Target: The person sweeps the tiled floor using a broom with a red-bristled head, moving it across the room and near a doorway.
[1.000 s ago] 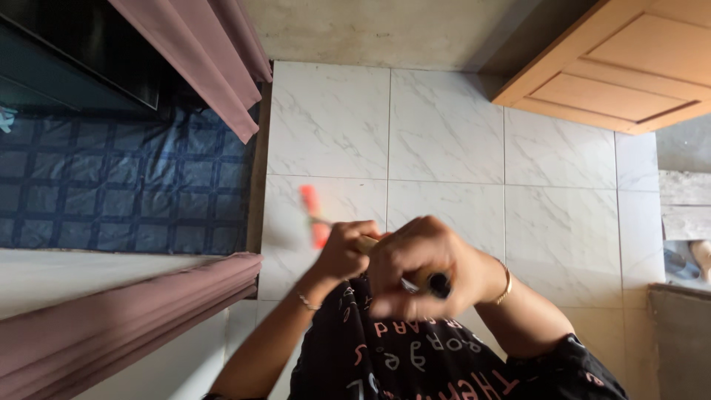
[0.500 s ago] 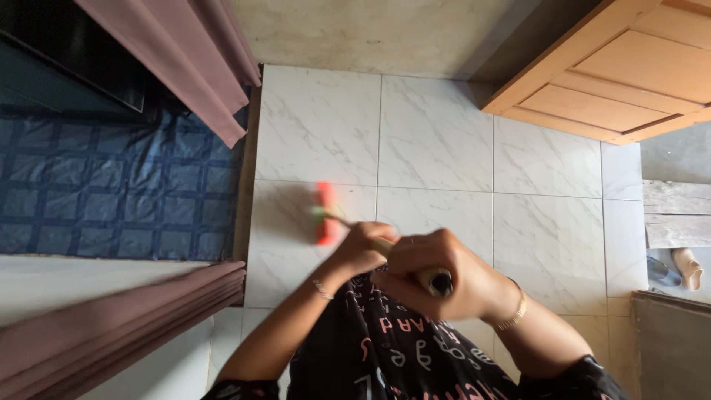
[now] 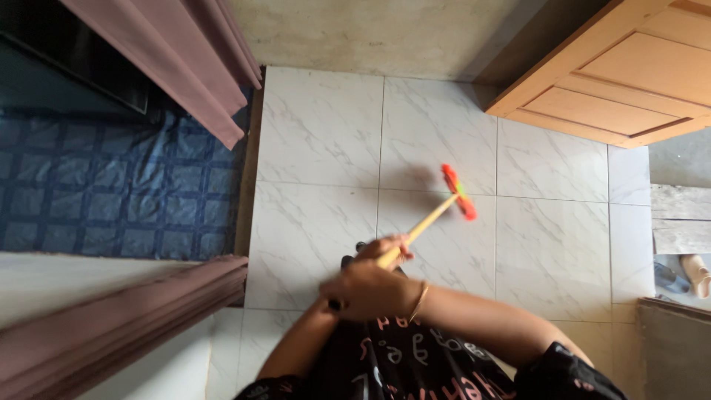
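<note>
I look down at a white marble tile floor. A broom with a yellow handle and an orange-red head slants from my hands up to the right, its head on the tiles. My right hand, a bangle on its wrist, is closed around the handle's near end, where a black cap shows. My left hand grips the handle just above it and is partly hidden behind the right hand. My dark patterned clothing fills the bottom of the view.
Maroon curtains hang at the upper left and lower left. A blue checked mat lies to the left of the tiles. A wooden door stands at the upper right. Someone's foot shows at the right edge.
The broom head has swung from the left of my hands to the right across the tiles. Both hands have shifted and stay on the handle.
</note>
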